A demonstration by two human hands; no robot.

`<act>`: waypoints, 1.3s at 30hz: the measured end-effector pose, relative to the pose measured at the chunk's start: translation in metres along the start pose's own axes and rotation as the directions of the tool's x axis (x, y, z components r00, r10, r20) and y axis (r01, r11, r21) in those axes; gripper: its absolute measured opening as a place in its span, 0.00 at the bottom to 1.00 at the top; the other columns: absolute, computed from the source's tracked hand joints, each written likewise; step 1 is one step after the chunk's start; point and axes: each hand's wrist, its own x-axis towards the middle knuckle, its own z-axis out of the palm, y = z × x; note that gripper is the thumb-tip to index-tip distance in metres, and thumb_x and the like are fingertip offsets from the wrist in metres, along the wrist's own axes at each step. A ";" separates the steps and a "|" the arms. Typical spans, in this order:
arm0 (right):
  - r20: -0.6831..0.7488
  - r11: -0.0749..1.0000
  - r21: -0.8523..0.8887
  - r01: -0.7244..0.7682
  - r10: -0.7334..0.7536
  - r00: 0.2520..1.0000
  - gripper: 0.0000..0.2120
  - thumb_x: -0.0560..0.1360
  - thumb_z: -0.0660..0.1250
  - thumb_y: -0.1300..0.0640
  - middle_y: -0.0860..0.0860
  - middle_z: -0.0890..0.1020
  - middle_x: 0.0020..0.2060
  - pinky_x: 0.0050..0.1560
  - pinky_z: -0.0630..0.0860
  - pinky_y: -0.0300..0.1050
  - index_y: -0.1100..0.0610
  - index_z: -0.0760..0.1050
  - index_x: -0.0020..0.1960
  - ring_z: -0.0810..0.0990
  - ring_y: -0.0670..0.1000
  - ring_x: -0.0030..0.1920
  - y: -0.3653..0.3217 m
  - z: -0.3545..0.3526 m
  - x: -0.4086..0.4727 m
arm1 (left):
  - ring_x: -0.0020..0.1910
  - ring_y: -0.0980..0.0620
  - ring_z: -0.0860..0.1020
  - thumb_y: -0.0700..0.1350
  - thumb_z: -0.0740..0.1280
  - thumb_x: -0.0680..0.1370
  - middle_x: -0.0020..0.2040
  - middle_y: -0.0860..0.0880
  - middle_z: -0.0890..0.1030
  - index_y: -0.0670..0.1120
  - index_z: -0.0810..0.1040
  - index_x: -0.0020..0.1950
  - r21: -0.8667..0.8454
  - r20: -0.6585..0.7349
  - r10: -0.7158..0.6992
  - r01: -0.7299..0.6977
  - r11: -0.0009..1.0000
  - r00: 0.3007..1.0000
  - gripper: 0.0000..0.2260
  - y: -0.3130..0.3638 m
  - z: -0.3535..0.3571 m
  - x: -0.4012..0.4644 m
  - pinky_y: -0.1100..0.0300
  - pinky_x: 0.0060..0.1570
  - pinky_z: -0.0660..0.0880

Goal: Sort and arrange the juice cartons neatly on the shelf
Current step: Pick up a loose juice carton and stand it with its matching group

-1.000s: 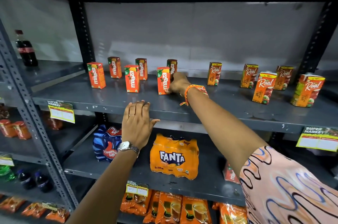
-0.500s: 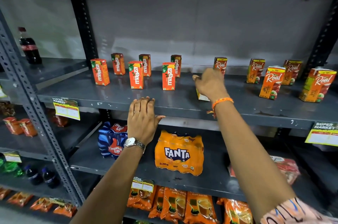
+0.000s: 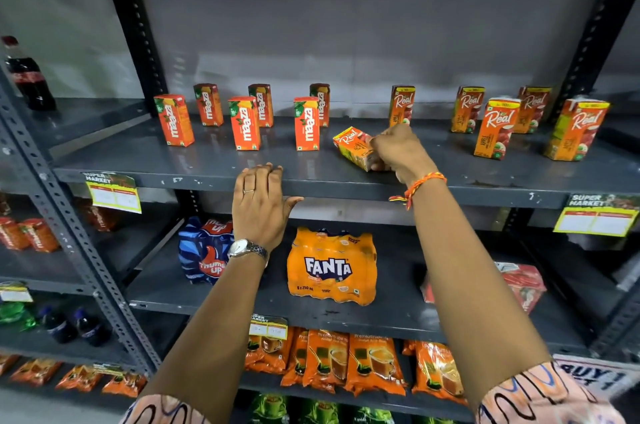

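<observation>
Right hand [image 3: 398, 151] fingers clamped on tilted Real carton [image 3: 355, 148] (just right of Maaza cartons [image 3: 307, 123]); left hand [image 3: 260, 203] flat, fingers together, on shelf edge [image 3: 346, 185].

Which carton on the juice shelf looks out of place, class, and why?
The Real carton gripped by the right hand is tilted, leaning left, near the front edge beside the Maaza cartons. The other Real cartons stand upright.

"Real" is read on the tilted carton [image 3: 355, 146] gripped in the right hand [image 3: 398, 151]; "maaza" on cartons [image 3: 307, 123] just left of its fingers. Below them, "FANTA" marks an orange pack [image 3: 330, 267]; "SUPER MARKET", seemingly, a shelf tag [image 3: 112, 191].
</observation>
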 end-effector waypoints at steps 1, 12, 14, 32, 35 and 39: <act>0.018 0.996 0.083 -0.013 0.011 1.000 0.07 0.76 0.63 0.60 0.62 0.85 0.39 0.39 0.84 0.49 0.60 0.74 0.39 0.82 0.54 0.32 0.000 -0.002 -0.004 | 0.62 0.39 0.74 0.65 0.54 0.80 0.63 0.41 0.76 0.42 0.69 0.66 0.014 -0.017 0.022 -0.022 1.000 1.000 0.29 -0.002 0.004 -0.002 0.45 0.70 0.64; -0.099 0.798 0.547 0.251 -0.236 0.967 0.10 0.79 0.62 0.65 0.51 0.80 0.50 0.40 0.80 0.44 0.57 0.71 0.59 0.84 0.52 0.48 -0.024 -0.046 -0.077 | 0.58 0.40 0.76 0.63 0.63 0.77 0.59 0.42 0.79 0.42 0.73 0.63 -0.073 -0.095 0.016 -0.023 0.997 0.995 0.27 -0.006 0.002 0.001 0.48 0.67 0.66; -0.148 0.765 0.555 0.325 -0.294 0.944 0.09 0.79 0.63 0.65 0.53 0.81 0.52 0.43 0.81 0.47 0.55 0.72 0.57 0.84 0.54 0.51 -0.029 -0.055 -0.094 | 0.59 0.40 0.76 0.63 0.63 0.77 0.59 0.43 0.79 0.42 0.73 0.63 -0.077 -0.068 0.012 -0.017 0.997 0.998 0.27 -0.006 0.001 0.001 0.47 0.67 0.67; -0.141 0.797 0.516 0.314 -0.283 0.949 0.20 0.78 0.65 0.62 0.51 0.80 0.57 0.47 0.84 0.43 0.54 0.68 0.68 0.83 0.50 0.56 -0.020 -0.087 -0.119 | 0.69 0.42 0.72 0.59 0.58 0.78 0.69 0.43 0.75 0.42 0.72 0.68 -0.265 -0.103 -0.006 -0.022 0.964 0.995 0.26 -0.004 -0.012 -0.027 0.46 0.73 0.61; -0.071 0.859 0.460 0.224 -0.216 0.974 0.18 0.78 0.65 0.64 0.51 0.79 0.59 0.47 0.84 0.44 0.56 0.69 0.67 0.82 0.51 0.56 -0.011 -0.081 -0.094 | 0.72 0.45 0.69 0.55 0.61 0.77 0.72 0.45 0.71 0.43 0.70 0.72 -0.302 -0.094 0.119 -0.142 0.943 0.988 0.26 0.026 -0.020 -0.034 0.47 0.75 0.60; -0.056 0.936 0.312 0.164 -0.155 0.986 0.17 0.76 0.67 0.65 0.52 0.82 0.56 0.44 0.79 0.37 0.59 0.72 0.64 0.81 0.50 0.57 0.000 -0.070 -0.048 | 0.71 0.47 0.70 0.55 0.65 0.77 0.71 0.47 0.73 0.44 0.70 0.72 -0.369 -0.096 0.127 -0.153 0.917 0.987 0.26 0.057 -0.019 -0.027 0.50 0.76 0.56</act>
